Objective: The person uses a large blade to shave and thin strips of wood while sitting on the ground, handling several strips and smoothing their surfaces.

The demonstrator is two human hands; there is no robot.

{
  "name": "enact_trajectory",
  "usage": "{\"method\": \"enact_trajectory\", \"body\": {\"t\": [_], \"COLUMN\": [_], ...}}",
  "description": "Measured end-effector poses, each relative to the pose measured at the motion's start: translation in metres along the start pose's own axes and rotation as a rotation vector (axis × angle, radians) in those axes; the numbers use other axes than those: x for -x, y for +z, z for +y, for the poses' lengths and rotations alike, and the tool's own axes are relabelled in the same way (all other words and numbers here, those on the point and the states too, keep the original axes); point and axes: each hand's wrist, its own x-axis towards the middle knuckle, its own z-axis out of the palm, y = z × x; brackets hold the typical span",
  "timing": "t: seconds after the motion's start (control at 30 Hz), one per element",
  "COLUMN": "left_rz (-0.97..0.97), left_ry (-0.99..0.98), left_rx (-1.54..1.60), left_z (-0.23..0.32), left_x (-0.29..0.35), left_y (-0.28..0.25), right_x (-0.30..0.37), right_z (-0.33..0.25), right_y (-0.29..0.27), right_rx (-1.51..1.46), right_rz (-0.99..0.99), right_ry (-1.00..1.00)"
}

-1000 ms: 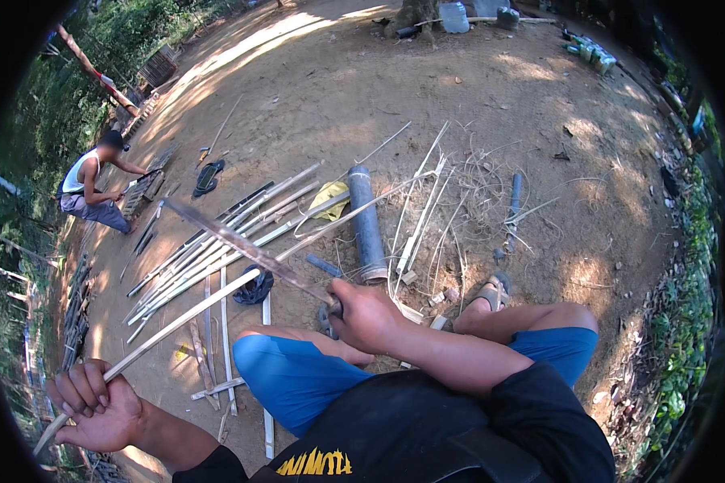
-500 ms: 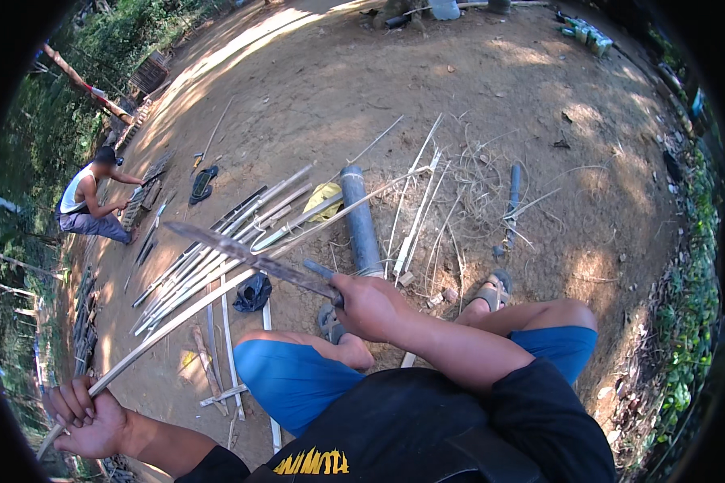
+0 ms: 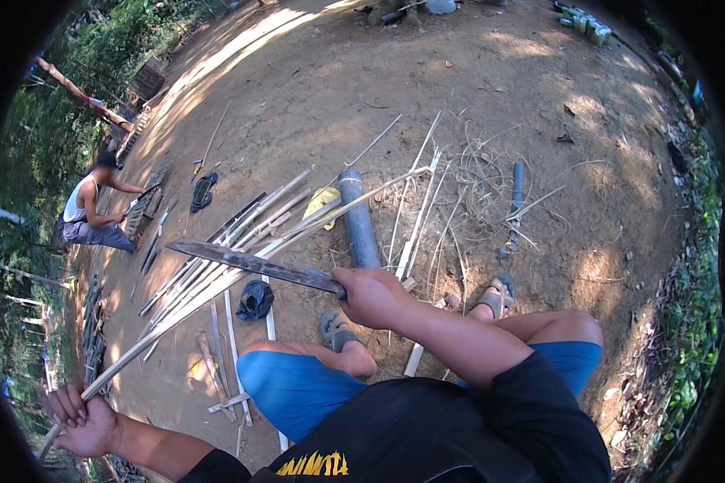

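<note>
My left hand (image 3: 87, 420), at the lower left, is closed around the near end of a long split bamboo strip (image 3: 141, 348). The strip slants up and away to the right, its far end (image 3: 423, 171) lying beyond a thick grey pipe-like cylinder (image 3: 358, 217). In front of my body, my right hand (image 3: 374, 298) grips a machete by its handle, which the fingers hide. The machete's dark, worn blade (image 3: 250, 261) points left across the strip in view; I cannot tell whether they touch. Several more bamboo strips (image 3: 209, 274) lie in a bundle behind the blade.
A black plastic bag (image 3: 254, 299) lies by my left knee, and a yellow item (image 3: 321, 207) beside the cylinder. Thin shavings (image 3: 479, 181) and a smaller tube (image 3: 517, 201) are farther right. A person (image 3: 95, 211) crouches at the far left near sandals (image 3: 204, 191).
The machete has tilted flatter, its tip a little lower and my right hand slightly higher. My left hand keeps its hold on the bamboo strip. The view has shifted slightly.
</note>
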Motion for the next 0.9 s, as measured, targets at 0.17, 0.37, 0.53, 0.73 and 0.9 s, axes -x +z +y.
{"method": "enact_trajectory", "body": {"t": [0.17, 0.37, 0.53, 0.73, 0.9], "left_rz": [0.111, 0.028, 0.091, 0.15, 0.224], "left_ry": [-0.067, -0.053, -0.115, -0.107, -0.166], "left_rx": [-0.025, -0.074, -0.113, -0.137, -0.202], "left_z": [-0.003, 0.01, 0.006, 0.021, 0.034], "left_x": [-0.012, -0.028, -0.051, -0.068, -0.104], "left_y": [-0.007, -0.031, -0.057, -0.096, -0.136], "right_x": [-0.04, -0.052, -0.073, -0.098, -0.117], "right_z": [0.159, 0.081, 0.119, 0.27, 0.198], "right_y": [-0.022, -0.034, -0.029, -0.039, -0.029], "right_rx": [0.014, 0.023, -0.011, 0.082, -0.032], "right_rz": [0.046, -0.119, -0.103, -0.015, -0.16], "right_ry": [0.574, 0.325, 0.195, 0.566, 0.246]}}
